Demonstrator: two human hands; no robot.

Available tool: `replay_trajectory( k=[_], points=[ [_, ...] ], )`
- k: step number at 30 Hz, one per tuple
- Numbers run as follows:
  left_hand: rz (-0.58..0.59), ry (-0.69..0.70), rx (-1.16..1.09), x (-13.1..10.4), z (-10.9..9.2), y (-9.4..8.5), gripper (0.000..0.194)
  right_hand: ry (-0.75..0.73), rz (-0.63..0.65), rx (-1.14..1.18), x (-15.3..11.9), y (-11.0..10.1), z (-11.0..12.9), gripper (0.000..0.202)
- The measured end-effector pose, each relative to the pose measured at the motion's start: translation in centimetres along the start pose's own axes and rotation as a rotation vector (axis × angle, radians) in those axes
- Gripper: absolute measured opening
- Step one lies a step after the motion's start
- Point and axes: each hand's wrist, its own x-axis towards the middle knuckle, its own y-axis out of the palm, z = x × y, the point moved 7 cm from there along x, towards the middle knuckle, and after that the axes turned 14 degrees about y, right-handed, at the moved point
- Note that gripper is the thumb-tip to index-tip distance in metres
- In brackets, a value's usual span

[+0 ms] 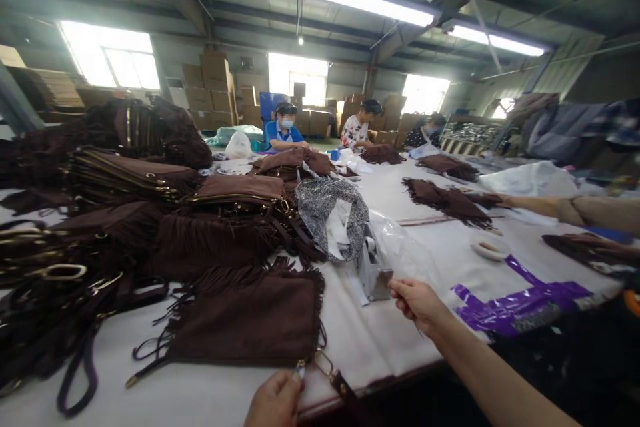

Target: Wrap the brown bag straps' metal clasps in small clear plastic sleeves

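- The left hand [275, 399] is nearest, low in the frame at the table's near edge; its grip is closed, thumb and fingers pinching a small metal fitting [301, 365] at the near right corner of a brown fringed pouch [245, 320].
- That pouch lies flat on the white-covered table [367, 347], fringe along its far edge and sides; a gold clasp [324, 363] on a dark strap [343, 387] sits just right of the pinched corner.
- Grey markings on the purple plastic [525, 303] at right are too blurred to read.
- The right forearm slants in from the lower right, and the right hand [417, 303] is turned inward, fingers curled. Its grip is closed, fingertips together at the front of a grey box-shaped holder [375, 277]; I cannot tell whether anything is pinched there.
- Beside the holder lies a black-and-white speckled cloth [320, 203], and farther right a pale tape roll [490, 251].
- More brown pouches [240, 188] are piled left of and beyond the flat one.
- A co-worker's arm [595, 210] reaches in from the right to a fringed brown piece [445, 201]; three people sit across the table.
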Motion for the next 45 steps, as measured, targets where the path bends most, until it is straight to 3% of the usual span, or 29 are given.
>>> replay_trajectory(
  k=[5, 7, 9, 12, 16, 19, 22, 29, 36, 40, 45],
  points=[
    [-0.059, 0.022, -0.005, -0.8, -0.5, 0.3, 0.046, -0.006, 0.015, -0.158, 1.1, -0.2, -0.8, 0.019],
    [-0.089, 0.079, 0.042, -1.2, -1.2, 0.2, 0.041, 0.003, 0.092, -0.22, 0.3, 0.5, -1.4, 0.019],
    [-0.101, 0.158, 0.112, -1.4, -2.0, 0.2, 0.034, -0.015, 0.291, -0.242, -2.1, 2.7, -1.7, 0.022],
    [-0.077, 0.259, 0.271, -1.8, -3.2, 0.5, 0.025, -0.047, 0.662, -0.286, -7.7, 7.7, -1.6, 0.029],
    [-0.063, 0.343, 0.452, -2.3, -4.1, 1.0, 0.022, -0.053, 0.858, -0.331, -13.2, 13.9, -1.1, 0.034],
    [-0.058, 0.394, 0.491, -2.6, -4.5, 1.1, 0.022, -0.041, 0.829, -0.341, -13.8, 16.7, -1.3, 0.035],
    [-0.067, 0.431, 0.496, -2.9, -4.7, 1.0, 0.021, -0.009, 0.722, -0.389, -12.9, 17.7, -2.2, 0.031],
    [-0.061, 0.496, 0.555, -3.4, -4.8, 0.8, 0.02, 0.041, 0.634, -0.446, -12.1, 18.2, -2.9, 0.034],
    [-0.047, 0.531, 0.664, -3.4, -4.7, 1.0, 0.018, 0.258, 0.744, -0.37, -11.8, 18.5, -3.9, 0.033],
    [-0.037, 0.548, 0.685, -3.5, -4.9, 1.1, 0.02, 0.25, 0.763, -0.392, -11.8, 18.9, -3.5, 0.028],
    [-0.043, 0.557, 0.674, -3.6, -5.1, 1.0, 0.02, 0.223, 0.694, -0.436, -12.0, 18.7, -3.4, 0.028]
  ],
)
